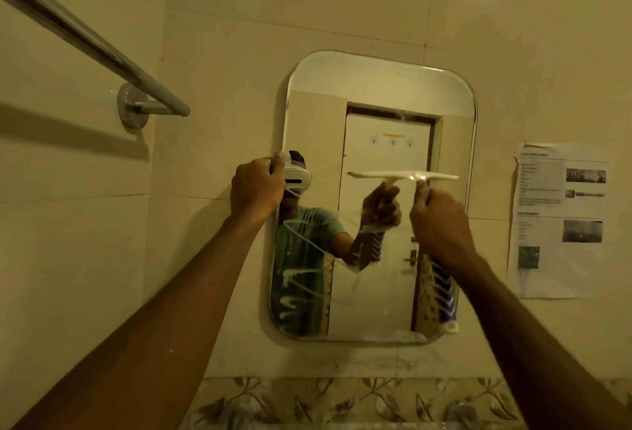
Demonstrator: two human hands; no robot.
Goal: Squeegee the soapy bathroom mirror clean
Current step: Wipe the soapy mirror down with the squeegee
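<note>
Two hands on the job here, and the biggest thing is the bathroom mirror (376, 121), a rounded rectangle fixed to the tiled wall, tall side vertical. Its upper half looks mostly clear; soap streaks (301, 279) run down the lower left part, with some foam along the bottom edge.

The left hand (257, 186) is curled over the mirror's left edge about halfway up, bracing it, fingers closed around the rim.

The right hand (439, 217) is wrapped tight round the handle of the squeegee (403, 175), so the handle itself is hidden. The blade sits flat on the glass right of centre, long axis horizontal, directly above that fist.

The leftover soap lies below and to the left of the blade, so I'd guess the next pull is downward, then a pass nearer the left edge.
</note>
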